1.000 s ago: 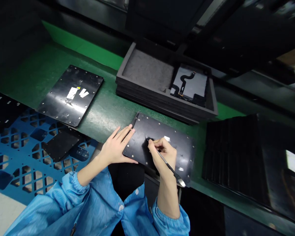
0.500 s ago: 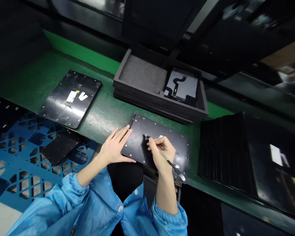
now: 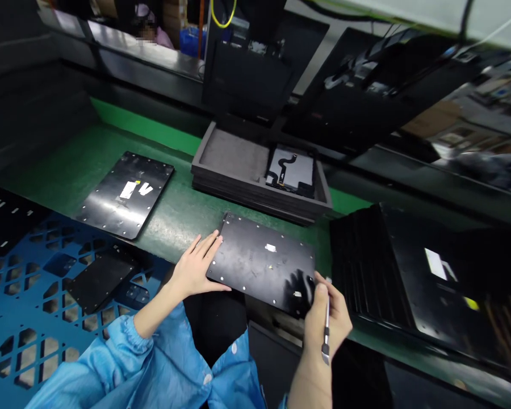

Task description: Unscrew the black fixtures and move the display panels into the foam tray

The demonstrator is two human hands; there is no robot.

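Observation:
A black metal plate [image 3: 255, 261] with small rivets and bits of white tape lies on the green bench in front of me. My left hand [image 3: 196, 270] rests flat on its left edge, fingers spread. My right hand [image 3: 326, 318] is off the plate at its near right corner and grips metal tweezers [image 3: 326, 329], which point up and down in my fist.
A second black plate [image 3: 125, 193] with white labels lies to the left. A dark foam tray [image 3: 238, 162] holding a panel with a flex cable sits behind. A stack of black trays [image 3: 366, 267] stands at the right, and a blue lattice pallet [image 3: 34, 295] lies lower left.
My right hand has lifted the tweezers off the middle of the plate and drawn back to its near right corner. My view has tilted up. The left hand stays put.

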